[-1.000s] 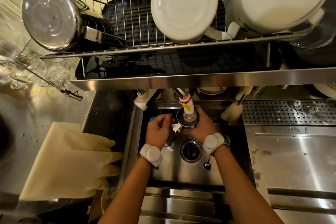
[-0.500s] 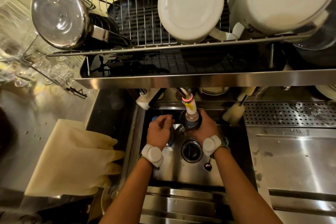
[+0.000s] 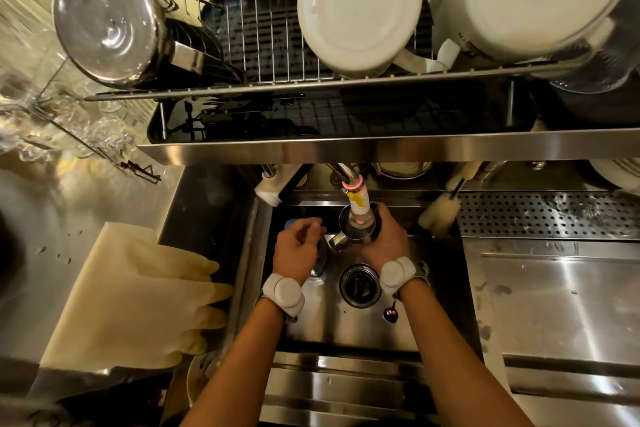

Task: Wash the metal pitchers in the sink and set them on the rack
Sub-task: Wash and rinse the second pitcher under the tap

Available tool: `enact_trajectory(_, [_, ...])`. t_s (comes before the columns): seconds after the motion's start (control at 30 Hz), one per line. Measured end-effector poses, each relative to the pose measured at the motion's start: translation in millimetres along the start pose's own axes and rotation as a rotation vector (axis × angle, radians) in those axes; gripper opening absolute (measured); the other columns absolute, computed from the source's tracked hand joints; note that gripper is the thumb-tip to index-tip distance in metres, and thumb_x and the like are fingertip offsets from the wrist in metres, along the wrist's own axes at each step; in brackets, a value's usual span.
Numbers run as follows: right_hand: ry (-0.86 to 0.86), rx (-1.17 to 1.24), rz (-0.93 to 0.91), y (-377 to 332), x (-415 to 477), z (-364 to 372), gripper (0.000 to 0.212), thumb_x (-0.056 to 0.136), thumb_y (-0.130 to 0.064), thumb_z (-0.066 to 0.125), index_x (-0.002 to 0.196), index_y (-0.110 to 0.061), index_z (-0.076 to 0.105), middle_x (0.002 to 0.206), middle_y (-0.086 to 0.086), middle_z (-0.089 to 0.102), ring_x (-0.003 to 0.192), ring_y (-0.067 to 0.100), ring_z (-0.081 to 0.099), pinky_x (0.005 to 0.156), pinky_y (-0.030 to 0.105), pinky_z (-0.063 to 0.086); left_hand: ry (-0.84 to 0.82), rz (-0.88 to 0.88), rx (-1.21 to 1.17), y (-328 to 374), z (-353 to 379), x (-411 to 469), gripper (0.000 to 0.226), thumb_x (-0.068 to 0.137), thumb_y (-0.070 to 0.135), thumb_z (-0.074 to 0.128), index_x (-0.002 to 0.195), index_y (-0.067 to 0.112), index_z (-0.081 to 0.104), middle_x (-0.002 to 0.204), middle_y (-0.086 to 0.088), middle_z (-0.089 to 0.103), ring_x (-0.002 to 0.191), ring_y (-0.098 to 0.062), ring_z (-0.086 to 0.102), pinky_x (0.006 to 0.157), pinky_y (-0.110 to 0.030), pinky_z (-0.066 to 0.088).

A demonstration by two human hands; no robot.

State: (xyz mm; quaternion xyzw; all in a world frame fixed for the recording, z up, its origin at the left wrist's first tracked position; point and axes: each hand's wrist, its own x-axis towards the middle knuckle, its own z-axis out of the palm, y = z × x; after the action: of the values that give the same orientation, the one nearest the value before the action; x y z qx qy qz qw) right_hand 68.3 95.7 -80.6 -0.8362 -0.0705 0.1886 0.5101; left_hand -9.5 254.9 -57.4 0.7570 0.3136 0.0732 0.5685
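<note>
Your right hand (image 3: 384, 244) is gripping a small metal pitcher (image 3: 347, 236), its fingers curling around the body, and is holding it with the opening up under the faucet (image 3: 358, 201), near the back edge of the sink (image 3: 346, 326). Your left hand (image 3: 298, 248) is hanging just beside the pitcher, fingers loosely curled, holding nothing. Another metal pitcher (image 3: 107, 21) is lying at the left end of the rack (image 3: 277, 55).

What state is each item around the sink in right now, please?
Small pitcher: mouth up under the faucet.
Right hand: grips the small pitcher.
Left hand: loosely curled, apparently empty.
Large metal pitcher: upside down on the rack.
Gloves: lying flat, unworn.
</note>
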Motion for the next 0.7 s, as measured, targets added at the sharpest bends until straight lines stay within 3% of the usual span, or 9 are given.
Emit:
enact_trajectory(0.13, [-0.115, -0.141, 0.018, 1, 6, -6, 0.075, 0.061, -0.030, 0.093, 0.126, -0.026, 0.056, 0.119, -0.002, 0.070, 0.110, 0.024, 0.067, 0.092, 0.034, 0.054, -0.004, 0.000, -0.002, 1, 0, 0, 0.016, 0.097, 0.023, 0.057, 0.107, 0.021, 0.069, 0.096, 0.003, 0.074, 0.098, -0.013, 0.069, 0.093, -0.038, 0.056])
enact_trajectory(0.3, [-0.028, -0.003, 0.073, -2, 3, 1, 0.075, 0.060, -0.027, 0.096, 0.122, -0.023, 0.055, 0.114, -0.005, 0.069, 0.101, 0.017, 0.063, 0.087, 0.030, 0.050, -0.039, -0.021, 0.020, -2, 1, -2, 0.017, 0.097, 0.027, 0.057, 0.107, 0.026, 0.069, 0.100, 0.002, 0.074, 0.099, -0.014, 0.069, 0.094, -0.043, 0.055])
enact_trajectory(0.37, [-0.077, 0.011, 0.097, -3, 5, 1, 0.077, 0.058, -0.026, 0.096, 0.123, -0.021, 0.055, 0.111, -0.008, 0.066, 0.098, 0.013, 0.061, 0.088, 0.030, 0.050, -0.035, -0.020, 0.014, 0, -1, -3, 0.016, 0.096, 0.027, 0.057, 0.107, 0.025, 0.070, 0.099, 0.001, 0.074, 0.098, -0.014, 0.070, 0.093, -0.042, 0.056])
enact_trajectory(0.5, [-0.226, 0.269, 0.195, 5, 4, 12, 0.084, 0.055, -0.012, 0.098, 0.130, -0.018, 0.059, 0.118, -0.002, 0.072, 0.110, 0.017, 0.068, 0.097, 0.033, 0.055, -0.033, -0.002, -0.007, 8, -2, -3, 0.017, 0.097, 0.023, 0.058, 0.106, 0.018, 0.072, 0.097, -0.001, 0.075, 0.091, -0.010, 0.071, 0.087, -0.034, 0.058])
enact_trajectory(0.6, [-0.283, 0.384, 0.250, 8, 4, 28, 0.075, 0.058, -0.009, 0.096, 0.125, -0.019, 0.065, 0.111, 0.000, 0.076, 0.108, 0.020, 0.071, 0.086, 0.030, 0.059, -0.053, 0.014, -0.013, 18, -4, -5, 0.018, 0.097, 0.016, 0.056, 0.105, 0.010, 0.072, 0.092, -0.006, 0.075, 0.074, -0.004, 0.069, 0.069, -0.021, 0.056])
enact_trajectory(0.7, [-0.356, 0.497, 0.303, 10, 2, 35, 0.069, 0.063, -0.008, 0.093, 0.125, -0.021, 0.065, 0.112, 0.001, 0.077, 0.109, 0.021, 0.071, 0.081, 0.032, 0.060, -0.074, 0.050, 0.015, 25, -6, -6, 0.014, 0.095, 0.015, 0.059, 0.097, 0.015, 0.073, 0.084, -0.008, 0.074, 0.072, -0.010, 0.068, 0.067, -0.023, 0.055])
